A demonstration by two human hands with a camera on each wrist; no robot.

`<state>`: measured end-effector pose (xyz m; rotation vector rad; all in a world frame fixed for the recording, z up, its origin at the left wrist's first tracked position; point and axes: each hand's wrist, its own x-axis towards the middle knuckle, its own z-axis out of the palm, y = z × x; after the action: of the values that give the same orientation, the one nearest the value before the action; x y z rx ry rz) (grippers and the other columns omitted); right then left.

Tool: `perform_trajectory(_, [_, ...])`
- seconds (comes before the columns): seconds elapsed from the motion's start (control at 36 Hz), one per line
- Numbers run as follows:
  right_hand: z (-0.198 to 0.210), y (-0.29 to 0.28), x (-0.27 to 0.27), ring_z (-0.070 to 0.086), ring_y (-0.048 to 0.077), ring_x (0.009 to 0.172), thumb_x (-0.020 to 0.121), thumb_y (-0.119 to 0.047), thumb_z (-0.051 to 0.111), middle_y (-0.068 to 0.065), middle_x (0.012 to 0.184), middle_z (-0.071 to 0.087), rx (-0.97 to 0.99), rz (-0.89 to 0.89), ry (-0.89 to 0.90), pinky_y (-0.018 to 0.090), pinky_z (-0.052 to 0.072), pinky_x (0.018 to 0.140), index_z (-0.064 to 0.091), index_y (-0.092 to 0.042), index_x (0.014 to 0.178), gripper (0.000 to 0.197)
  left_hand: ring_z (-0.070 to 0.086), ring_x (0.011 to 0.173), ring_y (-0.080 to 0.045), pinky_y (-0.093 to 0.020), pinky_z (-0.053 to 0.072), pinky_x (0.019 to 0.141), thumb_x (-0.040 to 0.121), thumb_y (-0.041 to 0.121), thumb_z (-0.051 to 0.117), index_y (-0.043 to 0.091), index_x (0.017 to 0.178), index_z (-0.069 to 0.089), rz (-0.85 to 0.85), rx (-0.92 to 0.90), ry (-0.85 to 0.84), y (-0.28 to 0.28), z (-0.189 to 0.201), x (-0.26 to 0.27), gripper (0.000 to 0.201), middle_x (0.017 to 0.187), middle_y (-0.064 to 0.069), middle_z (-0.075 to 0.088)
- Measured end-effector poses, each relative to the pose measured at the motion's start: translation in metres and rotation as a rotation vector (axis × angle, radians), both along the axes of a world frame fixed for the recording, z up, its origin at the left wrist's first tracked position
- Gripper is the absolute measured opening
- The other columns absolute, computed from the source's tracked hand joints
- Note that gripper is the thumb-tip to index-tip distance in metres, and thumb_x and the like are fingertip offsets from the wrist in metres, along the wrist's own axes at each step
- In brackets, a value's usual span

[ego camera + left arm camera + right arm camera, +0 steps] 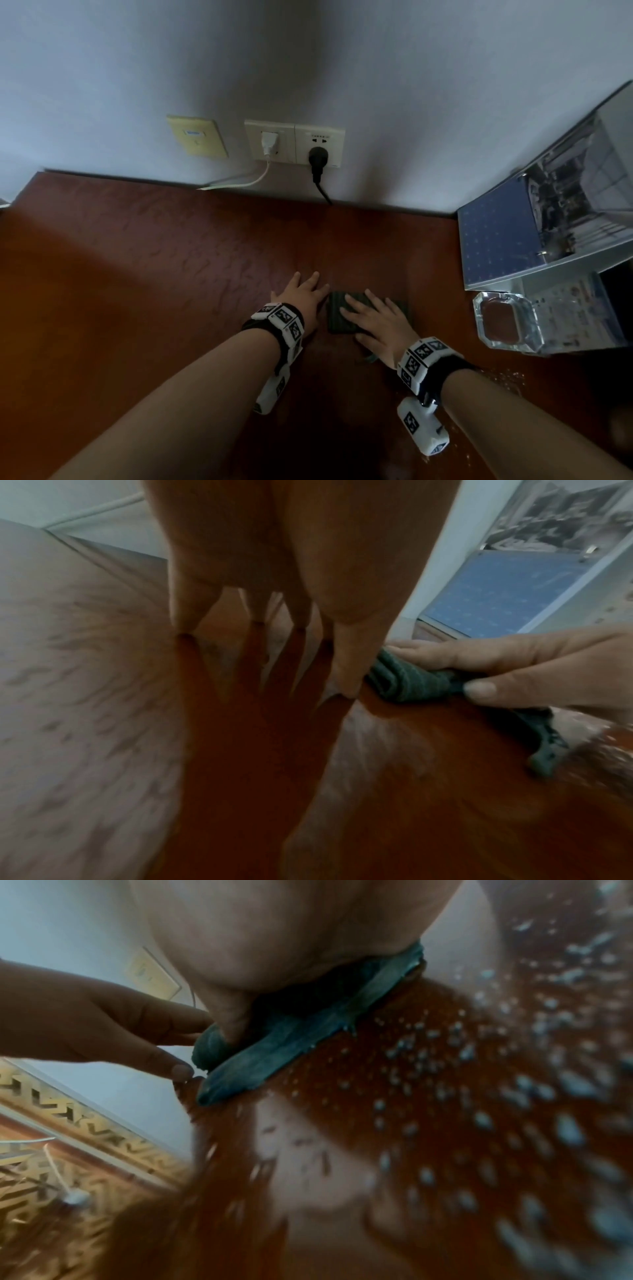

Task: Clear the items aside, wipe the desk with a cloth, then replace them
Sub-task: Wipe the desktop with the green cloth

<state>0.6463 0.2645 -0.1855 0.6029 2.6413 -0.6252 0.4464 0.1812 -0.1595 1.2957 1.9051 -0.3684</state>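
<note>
A folded dark green cloth (337, 311) lies on the red-brown wooden desk (154, 274), near its middle. My right hand (373, 318) lies flat on top of the cloth (407, 680) with straight fingers pressing it down. Just left of the cloth, my left hand (303, 294) rests flat on the bare desk, fingers spread. In the right wrist view the cloth (274, 1047) sticks out from under my palm, and the left hand (103, 1023) sits beside it. Water droplets (479, 1069) dot the desk behind the cloth.
A glass ashtray (503, 320) and a stack of booklets and a blue folder (496, 240) sit at the desk's right side. Wall sockets with a white plug (270, 144) and a black plug (317, 159) are on the wall behind the desk.
</note>
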Motion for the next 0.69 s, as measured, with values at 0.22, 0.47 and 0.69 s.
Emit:
perform_trajectory(0.22, [-0.004, -0.011, 0.007, -0.017, 0.005, 0.142, 0.102, -0.028, 0.025, -0.032, 0.148, -0.011, 0.011, 0.005, 0.171, 0.028, -0.005, 0.112, 0.003, -0.067, 0.135, 0.056, -0.031, 0.144, -0.042, -0.082, 0.018, 0.103, 0.077, 0.039, 0.084, 0.054, 0.149, -0.015, 0.09, -0.14, 0.023, -0.03, -0.001, 0.017, 0.124, 0.156, 0.012, -0.039])
perform_trajectory(0.47, [0.045, 0.034, -0.012, 0.041, 0.012, 0.127, 0.093, 0.016, 0.035, 0.004, 0.137, 0.051, -0.539, -0.662, 0.3, 0.002, 0.021, 0.095, 0.062, -0.006, 0.124, 0.047, -0.034, 0.143, -0.04, -0.083, 0.015, 0.103, 0.072, 0.038, 0.088, 0.057, 0.15, -0.012, 0.108, -0.114, -0.012, -0.036, 0.0, 0.017, 0.128, 0.155, 0.014, -0.04])
perform_trajectory(0.69, [0.008, 0.073, -0.042, 0.009, 0.026, 0.147, 0.094, 0.009, 0.036, -0.003, 0.157, 0.022, -0.215, -0.782, 0.364, 0.021, 0.005, 0.114, 0.041, -0.023, 0.143, 0.059, -0.035, 0.142, -0.04, -0.084, 0.012, 0.102, 0.066, 0.045, 0.089, 0.054, 0.151, -0.012, 0.108, -0.128, -0.042, -0.034, 0.0, 0.014, 0.132, 0.155, 0.012, -0.04])
